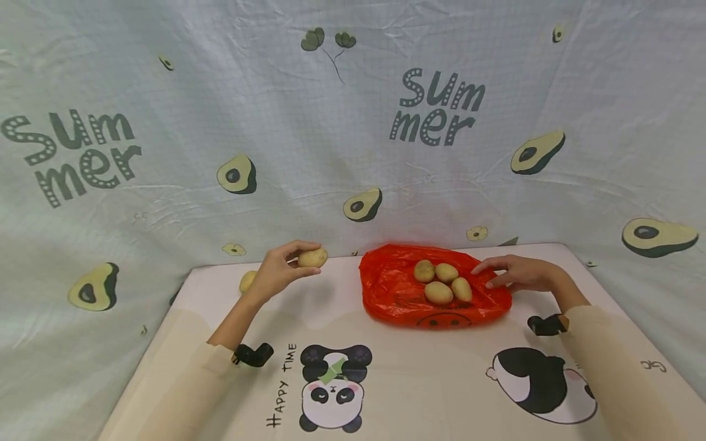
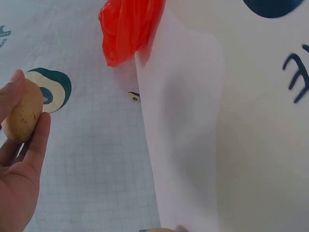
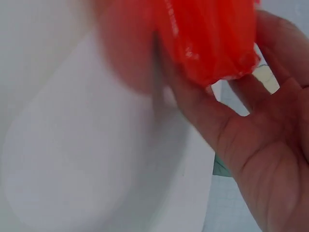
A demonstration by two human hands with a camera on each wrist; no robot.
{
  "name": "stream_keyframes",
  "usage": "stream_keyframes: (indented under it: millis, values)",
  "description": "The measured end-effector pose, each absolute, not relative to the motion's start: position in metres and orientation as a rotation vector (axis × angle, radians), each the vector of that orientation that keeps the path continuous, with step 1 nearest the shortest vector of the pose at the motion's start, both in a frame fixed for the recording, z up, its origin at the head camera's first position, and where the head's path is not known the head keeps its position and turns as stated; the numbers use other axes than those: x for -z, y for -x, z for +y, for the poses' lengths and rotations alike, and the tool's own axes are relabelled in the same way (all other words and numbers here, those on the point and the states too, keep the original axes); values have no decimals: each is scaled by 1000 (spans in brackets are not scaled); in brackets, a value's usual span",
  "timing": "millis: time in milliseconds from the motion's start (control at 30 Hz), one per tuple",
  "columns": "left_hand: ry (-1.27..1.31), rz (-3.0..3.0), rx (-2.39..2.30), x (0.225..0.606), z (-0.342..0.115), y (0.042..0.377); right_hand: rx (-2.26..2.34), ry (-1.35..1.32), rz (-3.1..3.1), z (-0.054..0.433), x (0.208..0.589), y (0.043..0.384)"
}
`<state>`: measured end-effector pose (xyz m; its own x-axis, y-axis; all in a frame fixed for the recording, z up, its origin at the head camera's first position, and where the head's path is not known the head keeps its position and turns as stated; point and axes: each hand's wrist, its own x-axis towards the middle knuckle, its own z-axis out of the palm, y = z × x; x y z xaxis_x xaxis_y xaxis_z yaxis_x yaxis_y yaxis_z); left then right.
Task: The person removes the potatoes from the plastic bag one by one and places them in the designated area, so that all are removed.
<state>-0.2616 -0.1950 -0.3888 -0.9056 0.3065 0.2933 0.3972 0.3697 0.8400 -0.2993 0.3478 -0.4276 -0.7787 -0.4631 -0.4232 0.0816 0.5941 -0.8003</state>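
In the head view, my left hand (image 1: pixel 278 269) pinches a potato (image 1: pixel 312 258) between thumb and fingers, raised over the table's far side. The left wrist view shows the same potato (image 2: pixel 23 112), pale brown with small dark specks. A red plastic bag (image 1: pixel 388 288) lies flat toward the back right, and several potatoes (image 1: pixel 438 293) sit grouped on it. At the bag's right end, my right hand (image 1: pixel 524 274) holds its edge. In the right wrist view, the red plastic (image 3: pixel 212 43) lies between the thumb and the fingers.
Another potato (image 1: pixel 247 281) lies at the far left, partly hidden behind the left wrist. The pale table (image 1: pixel 419 380) carries printed pandas. A hanging cloth (image 1: pixel 287 122) with avocado prints rises behind the table's far edge.
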Motion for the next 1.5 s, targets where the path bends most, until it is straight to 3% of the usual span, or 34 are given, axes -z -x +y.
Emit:
stream_keyframes:
  millis: [767, 1500]
  values:
    - [657, -2634, 1460, 383, -219, 263, 907, 388, 2352, 331, 394, 284]
    - [722, -2729, 1197, 378, -230, 270, 876, 434, 2316, 329, 393, 285]
